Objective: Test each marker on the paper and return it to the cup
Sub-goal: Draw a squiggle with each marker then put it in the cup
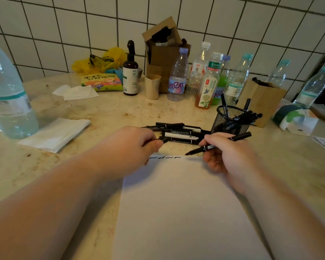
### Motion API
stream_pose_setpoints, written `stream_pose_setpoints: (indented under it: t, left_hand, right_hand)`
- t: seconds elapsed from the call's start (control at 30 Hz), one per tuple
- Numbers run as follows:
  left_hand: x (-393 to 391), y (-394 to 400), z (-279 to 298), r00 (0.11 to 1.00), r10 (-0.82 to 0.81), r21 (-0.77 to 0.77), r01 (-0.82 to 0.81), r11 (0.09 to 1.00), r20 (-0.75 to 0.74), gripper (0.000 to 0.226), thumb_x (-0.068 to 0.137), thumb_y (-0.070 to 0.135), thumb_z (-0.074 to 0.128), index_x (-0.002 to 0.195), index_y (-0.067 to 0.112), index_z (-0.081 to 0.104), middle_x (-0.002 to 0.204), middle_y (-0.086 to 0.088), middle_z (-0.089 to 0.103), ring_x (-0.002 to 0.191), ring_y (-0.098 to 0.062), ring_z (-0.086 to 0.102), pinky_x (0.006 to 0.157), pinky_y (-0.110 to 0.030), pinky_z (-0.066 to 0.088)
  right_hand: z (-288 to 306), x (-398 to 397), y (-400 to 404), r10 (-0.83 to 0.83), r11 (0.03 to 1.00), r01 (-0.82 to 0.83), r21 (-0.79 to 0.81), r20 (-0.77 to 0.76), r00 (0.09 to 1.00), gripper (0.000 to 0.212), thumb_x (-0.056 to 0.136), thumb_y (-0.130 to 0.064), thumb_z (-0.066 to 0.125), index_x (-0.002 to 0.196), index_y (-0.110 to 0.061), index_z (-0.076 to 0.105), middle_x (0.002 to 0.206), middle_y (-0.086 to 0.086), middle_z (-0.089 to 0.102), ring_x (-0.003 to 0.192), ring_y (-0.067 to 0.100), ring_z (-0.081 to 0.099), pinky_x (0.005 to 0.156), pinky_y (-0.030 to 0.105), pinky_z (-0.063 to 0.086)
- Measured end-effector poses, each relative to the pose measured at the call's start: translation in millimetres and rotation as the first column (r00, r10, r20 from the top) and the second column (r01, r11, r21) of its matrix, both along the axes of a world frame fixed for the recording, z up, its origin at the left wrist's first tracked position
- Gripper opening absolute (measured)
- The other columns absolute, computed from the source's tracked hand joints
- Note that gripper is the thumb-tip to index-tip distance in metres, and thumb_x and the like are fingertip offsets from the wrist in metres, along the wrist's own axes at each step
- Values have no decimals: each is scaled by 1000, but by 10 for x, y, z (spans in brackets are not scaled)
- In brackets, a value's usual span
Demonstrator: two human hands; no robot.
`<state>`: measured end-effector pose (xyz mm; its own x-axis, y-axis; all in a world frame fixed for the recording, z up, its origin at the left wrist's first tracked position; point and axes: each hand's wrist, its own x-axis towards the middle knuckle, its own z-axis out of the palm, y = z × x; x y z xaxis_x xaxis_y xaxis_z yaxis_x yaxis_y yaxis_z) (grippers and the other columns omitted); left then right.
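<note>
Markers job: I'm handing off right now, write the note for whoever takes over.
Left hand pinches the cap.
Right hand holds the uncapped marker, tip beside the paper's top edge.
Four squiggles are drawn.
Several markers stand in the mesh cup.
A pile of markers lies behind the paper.
Left: recap this one, cup it, then test the pile.

Two bare forearms enter from the bottom corners, no sleeves, watch or bracelet in sight. Left hand (137, 147) and right hand (227, 154) both bare, no gloves. A thin pale band, possibly a ring, shows on one right finger; too blurred to be sure. Fingernails short where visible.
</note>
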<state>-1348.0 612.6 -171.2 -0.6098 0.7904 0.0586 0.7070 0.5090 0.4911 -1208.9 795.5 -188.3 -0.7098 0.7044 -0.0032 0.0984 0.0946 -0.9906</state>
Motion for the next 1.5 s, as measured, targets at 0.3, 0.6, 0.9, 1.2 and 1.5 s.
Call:
stream_pose_setpoints:
  t: [0.3, 0.6, 0.9, 1.2, 1.5]
  left_hand:
    - [-12, 28, -46, 999, 45, -61, -45, 997, -10, 36, 97, 52, 44, 78, 30, 64, 70, 12, 70, 61, -6, 60, 54, -24, 44]
    - [5, 23, -31, 999, 48, -55, -49, 997, -22, 38, 98, 50, 44, 75, 28, 65, 65, 13, 66, 54, -4, 54, 49, -23, 36]
    - [-14, 31, -57, 999, 37, -48, -37, 998, 12, 33, 99, 48, 44, 80, 29, 64, 74, 14, 73, 59, -5, 58, 53, -22, 40]
    - [-32, 28, -74, 998, 50, -41, -49, 998, 27, 35, 98, 50, 45, 80, 29, 66, 74, 13, 73, 61, -8, 61, 55, -24, 44]
    - [-30, 32, -63, 998, 49, -50, -47, 998, 26, 36, 98, 50, 44, 81, 28, 67, 74, 12, 73, 65, -9, 62, 56, -25, 44]
  right_hand:
    - [-42, -25, -58, -4, 999, 2, 38, 53, 999, 18, 94, -9, 61, 79, -5, 71, 61, 14, 69, 49, 20, 63, 47, 28, 50]
    - [-53, -30, -56, -6, 999, 3, 53, 59, 998, 17, 94, -10, 60, 80, -4, 70, 63, 14, 70, 51, 21, 64, 50, 30, 51]
    - [-38, -33, -78, -13, 999, 10, 46, 59, 998, 16, 93, -8, 60, 81, 0, 68, 62, 16, 70, 48, 20, 64, 51, 31, 52]
    - [-29, -22, -64, -22, 999, 20, 40, 71, 997, 16, 94, -5, 58, 85, 6, 65, 64, 19, 67, 46, 19, 61, 49, 30, 49]
    - [-38, -18, 33, -152, 988, 152, 8, 21, 988, 13, 92, -5, 57, 87, 4, 65, 62, 17, 63, 44, 19, 55, 43, 26, 44]
